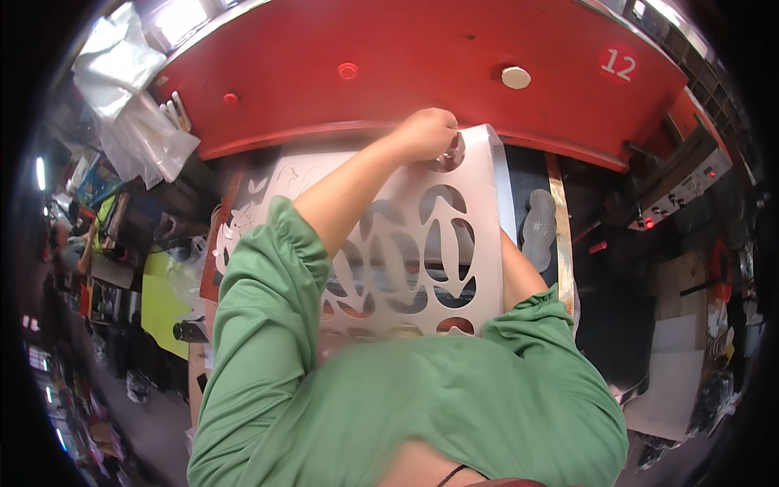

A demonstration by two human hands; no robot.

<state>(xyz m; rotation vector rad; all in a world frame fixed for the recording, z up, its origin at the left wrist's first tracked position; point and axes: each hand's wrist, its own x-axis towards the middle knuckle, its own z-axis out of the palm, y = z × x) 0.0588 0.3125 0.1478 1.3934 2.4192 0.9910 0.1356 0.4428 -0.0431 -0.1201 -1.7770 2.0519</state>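
A large pale sheet [491, 203] with rows of sole-shaped cut-outs is raised in front of my chest. My left hand [428, 136] reaches across it to its far edge, with the fingers closed at an oval hole near the upper right corner. From the right, my right forearm [523, 272] passes behind the sheet, which hides the hand and fingers. A grey sole-shaped piece [537, 231] lies on the dark surface beside the sheet's right edge. Thin leftover cut strips [238, 227] show at the left edge.
A wide red machine beam [422, 69] spans the far side. Clear plastic bags [134, 122] hang at the far left. To the right is a control box [682, 195] with red lights. A yellow-green sheet [162, 304] stands at the left.
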